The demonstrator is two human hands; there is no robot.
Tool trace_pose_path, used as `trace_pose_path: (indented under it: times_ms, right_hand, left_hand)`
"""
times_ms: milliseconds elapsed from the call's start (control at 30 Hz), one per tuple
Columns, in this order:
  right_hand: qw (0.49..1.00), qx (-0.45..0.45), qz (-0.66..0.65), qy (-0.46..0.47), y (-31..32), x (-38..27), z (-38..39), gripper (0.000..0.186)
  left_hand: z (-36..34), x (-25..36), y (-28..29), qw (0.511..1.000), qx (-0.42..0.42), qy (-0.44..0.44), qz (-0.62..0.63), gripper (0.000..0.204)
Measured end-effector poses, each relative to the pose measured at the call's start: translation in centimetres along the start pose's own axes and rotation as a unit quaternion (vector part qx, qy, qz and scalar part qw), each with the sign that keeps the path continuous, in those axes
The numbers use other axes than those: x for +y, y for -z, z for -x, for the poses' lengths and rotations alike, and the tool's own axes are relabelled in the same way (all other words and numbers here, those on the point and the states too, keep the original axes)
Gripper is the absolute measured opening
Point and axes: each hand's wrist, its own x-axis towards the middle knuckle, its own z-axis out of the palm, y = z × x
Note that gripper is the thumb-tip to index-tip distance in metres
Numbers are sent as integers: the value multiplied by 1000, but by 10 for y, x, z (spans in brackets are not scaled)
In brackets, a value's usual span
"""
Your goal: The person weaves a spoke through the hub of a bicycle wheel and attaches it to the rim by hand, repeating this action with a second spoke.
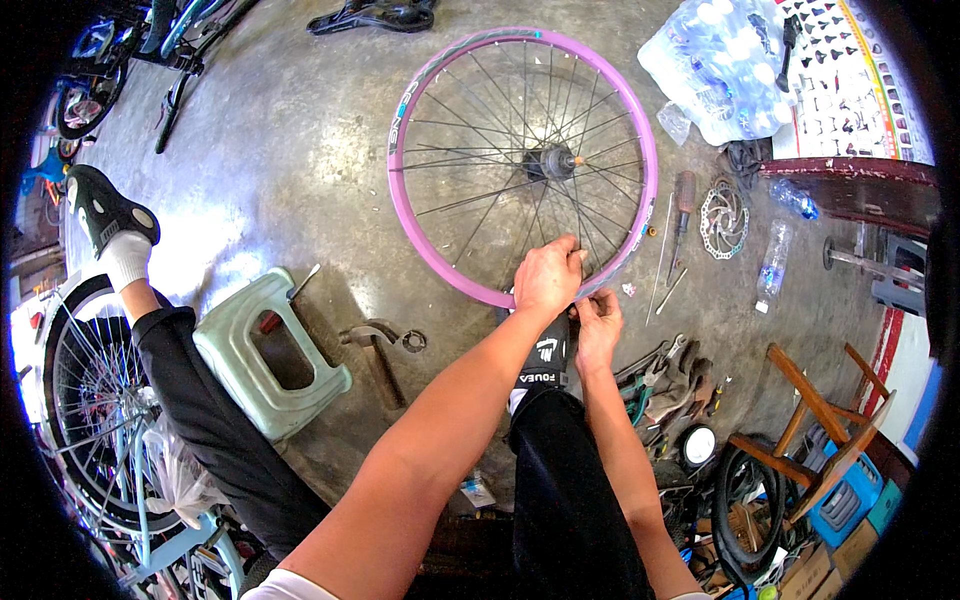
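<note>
A bicycle wheel with a pink-purple rim (651, 150), dark spokes and a black hub (552, 163) is in front of me, its near edge by my shoe (545, 358). My left hand (548, 278) is closed over the near part of the rim, its fingertips by the spokes. Just to its right, my right hand (598, 330) is closed with fingers bent at the outer edge of the rim. Whatever is between the right fingertips is hidden.
Left of the wheel are a pale green stool (325, 385) and a hammer (380, 370). On the right lie a screwdriver (684, 205), a brake disc (724, 220), a plastic bottle (773, 265), several pliers (650, 385) and a wooden stool (800, 395). Wrapped bottles (715, 75) stand behind.
</note>
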Motion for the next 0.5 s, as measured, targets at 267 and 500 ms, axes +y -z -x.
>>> trace_pose_path:
  times_ms: [267,500]
  right_hand:
    - [1000,-21,-4,2,7,6,-4,6]
    - [999,-39,-17,-2,9,5,-5,3]
  left_hand:
    - [-2,-2,-5,1000,4,5,8,23]
    - [-3,-4,-7,1000,1,7,14,24]
